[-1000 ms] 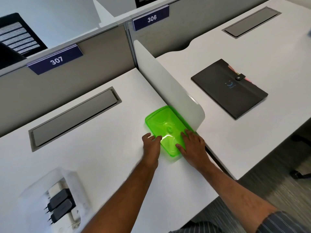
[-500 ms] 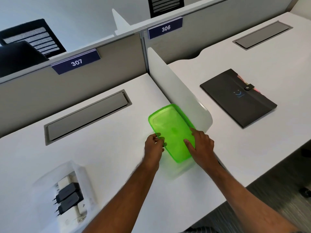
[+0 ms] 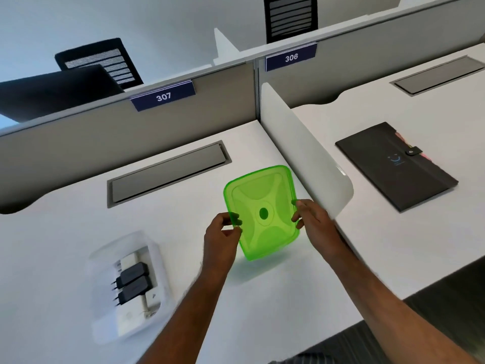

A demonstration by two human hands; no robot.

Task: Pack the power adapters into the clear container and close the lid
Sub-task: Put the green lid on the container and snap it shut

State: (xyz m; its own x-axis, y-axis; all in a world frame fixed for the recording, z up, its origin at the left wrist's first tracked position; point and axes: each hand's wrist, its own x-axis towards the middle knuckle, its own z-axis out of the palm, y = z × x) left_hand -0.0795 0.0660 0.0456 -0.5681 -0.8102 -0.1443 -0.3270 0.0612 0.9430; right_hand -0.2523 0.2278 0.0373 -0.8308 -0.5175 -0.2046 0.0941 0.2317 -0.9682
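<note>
A translucent green lid [image 3: 262, 211] is lifted off the white desk and tilted toward me. My left hand [image 3: 221, 236] pinches its left edge and my right hand [image 3: 313, 224] grips its right edge. The clear container [image 3: 105, 261] stands on the desk to the lower left, apart from both hands. Inside it lie two black power adapters [image 3: 131, 282] with prongs pointing left, on top of white adapters [image 3: 131, 313].
A white curved divider [image 3: 304, 153] rises just right of the lid. Beyond it a dark folder [image 3: 393, 164] lies on the neighbouring desk. A grey cable hatch [image 3: 168, 172] is set into the desk behind the lid. The desk's front edge runs below my right forearm.
Both hands closed on the green lid's edges and raised it from the desk beside the divider, tilting it toward me. The view has shifted, and the container shows further right.
</note>
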